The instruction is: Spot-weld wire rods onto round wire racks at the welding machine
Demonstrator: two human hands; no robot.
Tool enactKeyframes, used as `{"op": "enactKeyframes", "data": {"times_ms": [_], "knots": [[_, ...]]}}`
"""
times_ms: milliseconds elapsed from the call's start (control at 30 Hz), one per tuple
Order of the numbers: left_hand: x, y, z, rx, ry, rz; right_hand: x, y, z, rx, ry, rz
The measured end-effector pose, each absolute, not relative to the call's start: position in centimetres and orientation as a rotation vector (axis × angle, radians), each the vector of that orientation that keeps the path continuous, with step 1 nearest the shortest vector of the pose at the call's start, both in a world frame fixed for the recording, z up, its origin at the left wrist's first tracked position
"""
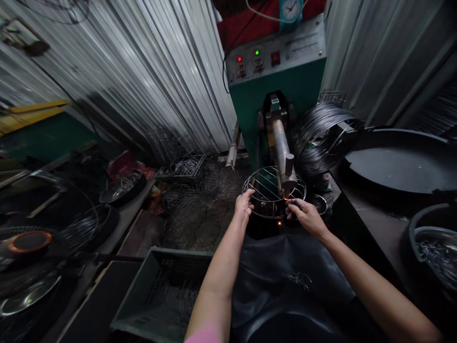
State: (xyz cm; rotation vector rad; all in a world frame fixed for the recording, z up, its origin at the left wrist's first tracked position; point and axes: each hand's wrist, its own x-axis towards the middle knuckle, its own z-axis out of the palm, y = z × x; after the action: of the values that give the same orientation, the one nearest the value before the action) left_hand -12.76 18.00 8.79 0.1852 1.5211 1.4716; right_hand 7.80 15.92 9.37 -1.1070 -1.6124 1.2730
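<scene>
A round wire rack with parallel bars lies under the metal electrode arm of a green machine. My left hand grips the rack's left rim between thumb and fingers. At the rack's right front, my right hand is pinched just below the electrode tip; what its fingertips hold is too small to make out. An orange glow shows at the tip, and a spark hangs lower down. Several short bent wires lie on the dark apron over my lap.
A wire coil stands right of the machine. Farther right are a large dark tray and a bowl of small metal pieces. A grey-green crate sits at lower left, with wire racks on the floor beyond.
</scene>
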Motion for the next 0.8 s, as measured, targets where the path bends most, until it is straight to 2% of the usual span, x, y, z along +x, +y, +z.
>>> {"op": "enactKeyframes", "data": {"times_ms": [267, 600, 700, 800], "knots": [[-12.5, 18.1, 8.5, 0.127, 1.51, 1.477, 11.9, 13.9, 6.3, -1.234, -1.244, 1.232], [-12.4, 17.5, 8.7, 0.12, 1.5, 1.506, 18.8, 8.9, -1.3, -1.534, -1.497, 1.069], [-12.3, 17.4, 8.7, 0.108, 1.506, 1.487, 18.3, 8.3, -0.5, -1.534, -1.442, 1.054], [-12.3, 17.2, 8.7, 0.116, 1.499, 1.501, 15.8, 8.9, 3.0, -1.375, -1.35, 1.095]]}}
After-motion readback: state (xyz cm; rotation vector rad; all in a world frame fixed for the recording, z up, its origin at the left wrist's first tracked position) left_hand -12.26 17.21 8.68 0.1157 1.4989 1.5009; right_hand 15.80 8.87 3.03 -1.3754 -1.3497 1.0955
